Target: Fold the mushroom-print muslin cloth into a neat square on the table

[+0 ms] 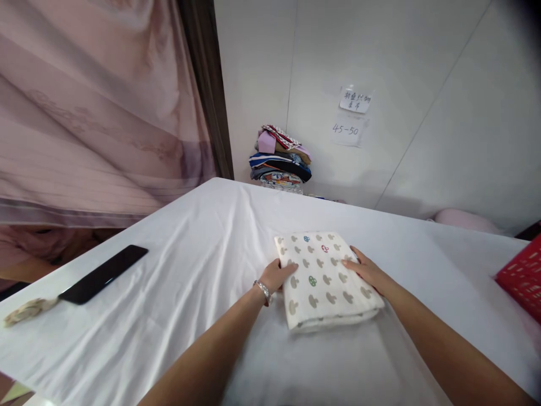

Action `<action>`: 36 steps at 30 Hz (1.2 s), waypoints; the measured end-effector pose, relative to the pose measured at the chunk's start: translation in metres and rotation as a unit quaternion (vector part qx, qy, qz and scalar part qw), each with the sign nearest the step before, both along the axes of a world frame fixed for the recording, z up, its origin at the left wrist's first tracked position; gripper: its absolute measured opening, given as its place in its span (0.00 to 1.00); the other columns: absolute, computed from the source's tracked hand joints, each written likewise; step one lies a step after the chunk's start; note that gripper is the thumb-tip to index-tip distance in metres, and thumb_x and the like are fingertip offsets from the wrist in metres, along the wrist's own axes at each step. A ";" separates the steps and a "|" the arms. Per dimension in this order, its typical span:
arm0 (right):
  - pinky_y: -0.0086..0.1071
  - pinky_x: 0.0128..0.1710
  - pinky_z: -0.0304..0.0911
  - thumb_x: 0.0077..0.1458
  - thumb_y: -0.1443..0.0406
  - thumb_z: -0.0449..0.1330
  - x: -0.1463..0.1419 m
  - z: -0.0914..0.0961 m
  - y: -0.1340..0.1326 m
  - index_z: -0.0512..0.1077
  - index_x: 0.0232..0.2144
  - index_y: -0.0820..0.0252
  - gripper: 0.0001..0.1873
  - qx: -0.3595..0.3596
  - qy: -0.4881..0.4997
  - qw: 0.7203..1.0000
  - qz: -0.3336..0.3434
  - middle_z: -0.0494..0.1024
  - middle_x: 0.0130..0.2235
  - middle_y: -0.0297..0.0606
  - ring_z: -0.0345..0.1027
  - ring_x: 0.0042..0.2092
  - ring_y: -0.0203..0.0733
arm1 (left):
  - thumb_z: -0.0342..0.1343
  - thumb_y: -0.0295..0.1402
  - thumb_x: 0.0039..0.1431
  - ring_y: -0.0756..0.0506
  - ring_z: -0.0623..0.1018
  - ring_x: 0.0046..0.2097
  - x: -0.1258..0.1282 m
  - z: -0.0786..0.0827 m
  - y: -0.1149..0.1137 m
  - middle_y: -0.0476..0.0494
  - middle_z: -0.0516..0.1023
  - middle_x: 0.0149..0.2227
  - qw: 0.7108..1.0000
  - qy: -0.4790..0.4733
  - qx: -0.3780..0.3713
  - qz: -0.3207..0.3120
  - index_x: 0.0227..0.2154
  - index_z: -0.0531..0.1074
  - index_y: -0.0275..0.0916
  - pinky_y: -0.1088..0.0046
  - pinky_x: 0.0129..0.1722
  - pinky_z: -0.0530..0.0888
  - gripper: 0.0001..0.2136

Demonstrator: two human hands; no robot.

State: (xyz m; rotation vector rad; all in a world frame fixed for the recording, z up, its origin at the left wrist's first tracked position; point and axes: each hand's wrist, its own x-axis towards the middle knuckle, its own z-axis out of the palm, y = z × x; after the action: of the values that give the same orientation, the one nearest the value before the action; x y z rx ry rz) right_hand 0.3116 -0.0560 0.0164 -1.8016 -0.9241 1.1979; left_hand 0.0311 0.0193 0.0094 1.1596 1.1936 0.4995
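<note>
A folded white cloth (325,282) printed with grey mushrooms, plus a few blue, red and green ones, is between my two hands over the white-covered table. My left hand (276,274), with a silver bracelet at the wrist, grips its left edge, thumb on top and fingers tucked beneath. On the opposite edge my right hand (366,270) holds it the same way, thumb lying on the print. The fingers under the cloth are mostly hidden. Its near edge shows a thick fold.
A black phone (103,274) with a pale strap (31,311) lies at the left. Folded fabrics (281,158) are stacked beyond the table's far edge. At the right stands a red basket (522,276). A pink curtain (93,101) hangs left; paper notes (349,129) are on the wall.
</note>
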 end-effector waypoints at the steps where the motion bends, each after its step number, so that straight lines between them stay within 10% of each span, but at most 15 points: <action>1: 0.38 0.44 0.66 0.42 0.51 0.64 0.000 -0.001 -0.001 0.39 0.63 0.50 0.53 0.004 0.007 1.000 0.005 0.55 0.61 0.46 0.67 0.50 0.51 | 0.63 0.44 0.42 0.40 0.77 0.37 0.000 0.000 0.000 0.38 0.77 0.39 1.000 -0.003 -0.003 0.000 0.35 0.67 0.36 0.70 0.25 0.75 0.20; 16: 0.39 0.44 0.68 0.46 0.57 0.63 0.002 0.001 -0.034 0.37 0.62 0.42 0.50 0.069 0.104 0.992 0.032 0.65 0.56 0.38 0.69 0.48 0.49 | 0.63 0.40 0.44 0.41 0.78 0.35 0.000 -0.005 0.002 0.39 0.77 0.38 1.000 0.006 0.003 0.003 0.37 0.67 0.36 0.74 0.22 0.73 0.19; 36: 0.40 0.45 0.61 0.46 0.65 0.57 -0.023 0.036 -0.028 0.47 0.61 0.43 0.41 0.091 -0.215 0.967 0.106 0.72 0.51 0.34 0.69 0.44 0.49 | 0.63 0.37 0.43 0.41 0.78 0.35 0.000 0.013 -0.009 0.38 0.77 0.38 0.994 -0.095 -0.047 -0.008 0.39 0.67 0.36 0.70 0.27 0.75 0.19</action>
State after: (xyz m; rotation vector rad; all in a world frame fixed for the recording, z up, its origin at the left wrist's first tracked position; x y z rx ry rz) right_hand 0.2883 -0.0839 0.0527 -1.8811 -1.4555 0.8192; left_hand 0.0312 0.0101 0.0229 1.0171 1.0312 0.5251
